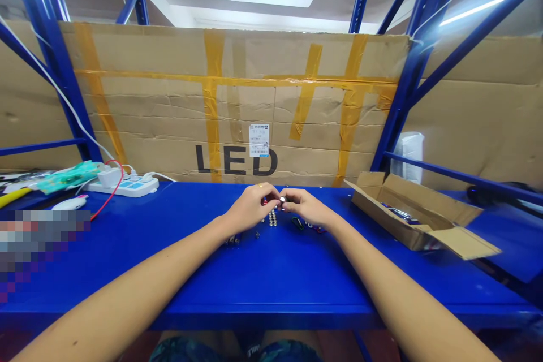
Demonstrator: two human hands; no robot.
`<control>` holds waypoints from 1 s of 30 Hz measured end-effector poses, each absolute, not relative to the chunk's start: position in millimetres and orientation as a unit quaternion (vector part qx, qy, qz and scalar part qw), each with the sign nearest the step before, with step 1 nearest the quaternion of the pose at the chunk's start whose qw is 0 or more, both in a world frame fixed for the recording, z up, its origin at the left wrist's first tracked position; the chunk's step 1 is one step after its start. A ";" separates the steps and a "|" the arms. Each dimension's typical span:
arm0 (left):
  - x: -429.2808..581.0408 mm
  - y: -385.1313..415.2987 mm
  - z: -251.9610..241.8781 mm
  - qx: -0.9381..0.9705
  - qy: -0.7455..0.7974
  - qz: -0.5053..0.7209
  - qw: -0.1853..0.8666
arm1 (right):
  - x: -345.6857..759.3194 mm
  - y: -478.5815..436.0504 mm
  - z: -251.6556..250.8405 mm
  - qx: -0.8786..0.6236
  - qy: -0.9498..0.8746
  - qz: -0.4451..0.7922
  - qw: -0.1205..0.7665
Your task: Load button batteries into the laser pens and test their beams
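Observation:
My left hand (251, 203) and my right hand (306, 207) meet over the middle of the blue table, both with closed, pinching fingers. A small shiny round metal piece (282, 199) sits at the right fingertips, touching or nearly touching those of the left. A bit of red (265, 201) shows within the left fingers; its kind is too small to tell. Just below the hands, small round metal pieces (272, 218) stand in rows. Beside my right hand lie a dark loop (298, 223) and other small parts. Small dark metal parts (232, 241) lie under my left wrist.
An open cardboard box (399, 216) with metal items stands at the right. On the left are a white power strip (138, 185), a red cable (111, 195) and a green packet (70, 176). A large taped cardboard sheet (169, 124) and blue rack posts (401, 96) bound the back.

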State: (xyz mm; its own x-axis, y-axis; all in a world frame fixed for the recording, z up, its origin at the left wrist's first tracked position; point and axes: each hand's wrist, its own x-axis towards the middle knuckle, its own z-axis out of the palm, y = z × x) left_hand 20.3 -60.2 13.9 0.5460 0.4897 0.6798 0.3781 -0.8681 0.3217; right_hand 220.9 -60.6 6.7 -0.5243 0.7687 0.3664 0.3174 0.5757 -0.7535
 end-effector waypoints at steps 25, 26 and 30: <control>14.2 -56.3 14.2 0.920 0.216 0.325 -0.042 | 212.8 -65.5 2.4 -0.310 -0.794 0.412 0.321; 14.5 -55.8 13.5 0.918 0.215 0.332 -0.032 | 212.4 -66.2 2.9 -0.310 -0.795 0.414 0.317; 16.7 -57.8 13.2 0.908 0.207 0.364 0.005 | 212.4 -66.1 4.0 -0.308 -0.807 0.403 0.303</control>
